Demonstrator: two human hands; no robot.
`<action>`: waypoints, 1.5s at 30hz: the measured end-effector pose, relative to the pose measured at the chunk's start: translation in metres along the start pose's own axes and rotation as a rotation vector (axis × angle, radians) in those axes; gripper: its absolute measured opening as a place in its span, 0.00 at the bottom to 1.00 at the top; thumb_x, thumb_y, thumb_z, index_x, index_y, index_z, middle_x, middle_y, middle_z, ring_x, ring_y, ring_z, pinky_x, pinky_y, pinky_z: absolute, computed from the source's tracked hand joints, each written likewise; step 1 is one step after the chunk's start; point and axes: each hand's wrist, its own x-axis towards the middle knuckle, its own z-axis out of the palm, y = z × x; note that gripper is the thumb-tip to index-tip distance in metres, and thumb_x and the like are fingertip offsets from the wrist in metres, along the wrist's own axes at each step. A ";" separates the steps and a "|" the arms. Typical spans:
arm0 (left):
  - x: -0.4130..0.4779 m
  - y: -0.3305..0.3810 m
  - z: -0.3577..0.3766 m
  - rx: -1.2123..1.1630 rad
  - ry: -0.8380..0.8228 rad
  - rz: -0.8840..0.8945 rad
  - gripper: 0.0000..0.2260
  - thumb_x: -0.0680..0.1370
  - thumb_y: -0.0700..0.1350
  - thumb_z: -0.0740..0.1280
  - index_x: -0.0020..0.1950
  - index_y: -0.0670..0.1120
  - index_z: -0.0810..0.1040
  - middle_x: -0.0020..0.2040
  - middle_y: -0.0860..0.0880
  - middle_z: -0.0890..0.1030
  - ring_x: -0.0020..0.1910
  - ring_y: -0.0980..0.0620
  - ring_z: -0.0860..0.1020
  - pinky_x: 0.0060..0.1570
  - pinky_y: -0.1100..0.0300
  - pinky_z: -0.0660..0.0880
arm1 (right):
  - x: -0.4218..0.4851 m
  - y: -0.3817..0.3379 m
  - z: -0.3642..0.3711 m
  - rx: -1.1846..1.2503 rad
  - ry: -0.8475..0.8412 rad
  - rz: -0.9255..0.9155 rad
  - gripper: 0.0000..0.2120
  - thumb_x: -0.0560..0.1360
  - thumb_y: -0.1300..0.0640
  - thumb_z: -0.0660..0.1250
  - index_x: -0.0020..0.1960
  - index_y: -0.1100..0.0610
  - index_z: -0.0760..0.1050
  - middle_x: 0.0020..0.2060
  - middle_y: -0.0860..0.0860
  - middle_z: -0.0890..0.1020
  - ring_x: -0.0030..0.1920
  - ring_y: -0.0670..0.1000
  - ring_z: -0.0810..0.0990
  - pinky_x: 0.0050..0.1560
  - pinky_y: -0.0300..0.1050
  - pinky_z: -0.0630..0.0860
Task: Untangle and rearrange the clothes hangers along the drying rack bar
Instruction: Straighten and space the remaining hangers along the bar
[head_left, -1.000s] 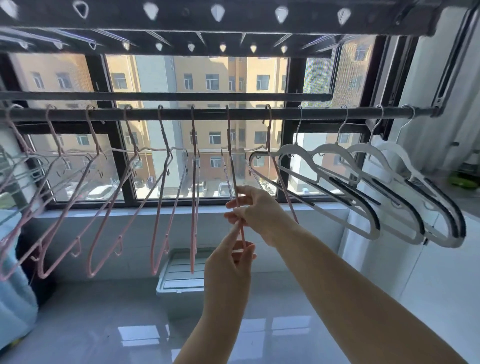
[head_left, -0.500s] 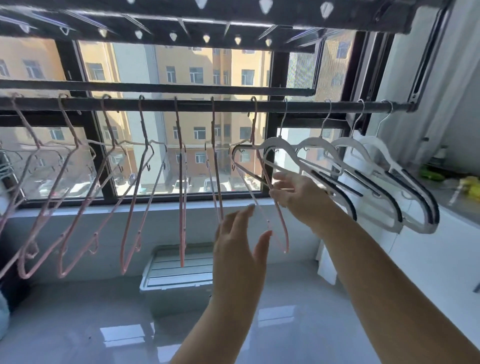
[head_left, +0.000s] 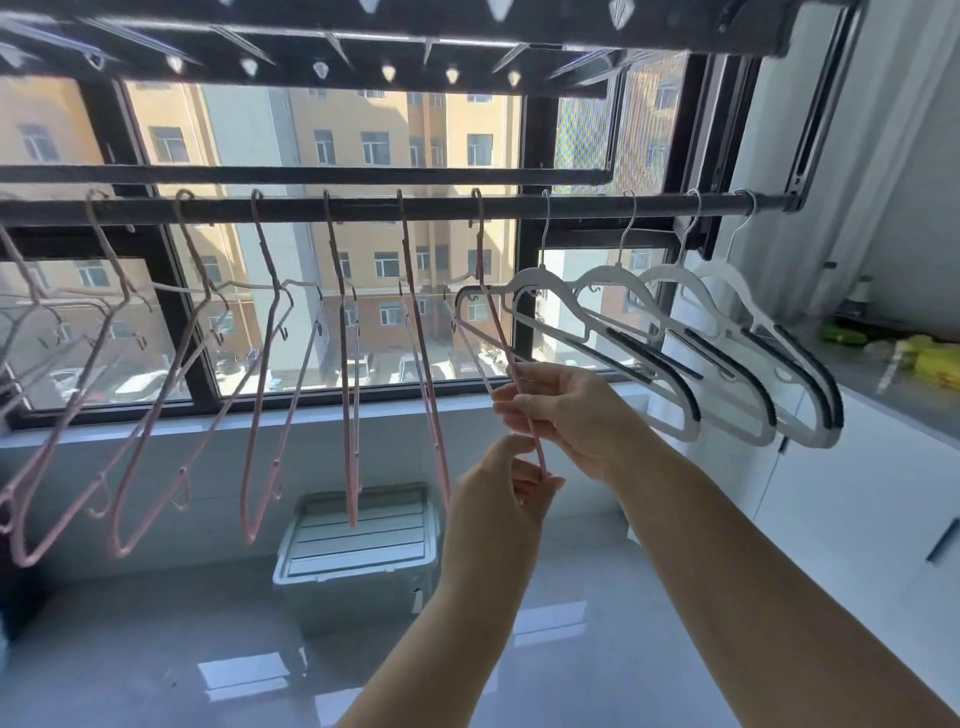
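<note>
Both our left hand (head_left: 496, 486) and right hand (head_left: 569, 415) pinch one pink hanger (head_left: 536, 449), fingers curled, seemingly to untangle it.

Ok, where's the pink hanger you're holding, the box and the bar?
pink hanger (head_left: 480, 249), head view, neck under its hook.
box (head_left: 358, 538), head view, ribbed lid.
bar (head_left: 587, 203), head view, bare stretch between hooks.

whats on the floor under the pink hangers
A pale grey plastic storage box with a ribbed lid stands on the glossy grey floor below the thin pink hangers. Its lid is on, so the contents are hidden.
</note>
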 end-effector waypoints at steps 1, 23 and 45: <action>0.000 0.000 -0.001 0.001 0.004 0.004 0.13 0.70 0.44 0.72 0.53 0.50 0.76 0.33 0.64 0.75 0.35 0.67 0.77 0.43 0.73 0.75 | 0.000 0.000 0.001 0.002 -0.001 0.001 0.16 0.74 0.73 0.60 0.60 0.64 0.71 0.44 0.57 0.81 0.43 0.51 0.82 0.44 0.40 0.81; -0.009 -0.005 -0.006 0.009 0.048 -0.019 0.22 0.68 0.47 0.73 0.59 0.51 0.69 0.42 0.61 0.75 0.40 0.65 0.74 0.41 0.72 0.72 | -0.023 -0.015 -0.003 -0.787 0.182 -0.342 0.17 0.76 0.57 0.64 0.64 0.59 0.71 0.50 0.46 0.76 0.50 0.45 0.75 0.48 0.31 0.71; 0.010 0.041 0.067 -0.098 -0.236 0.076 0.11 0.74 0.39 0.65 0.56 0.46 0.76 0.51 0.49 0.82 0.50 0.54 0.80 0.46 0.72 0.73 | -0.022 -0.001 -0.053 -0.684 0.456 -0.219 0.08 0.80 0.57 0.55 0.43 0.53 0.70 0.31 0.50 0.73 0.44 0.59 0.81 0.45 0.50 0.76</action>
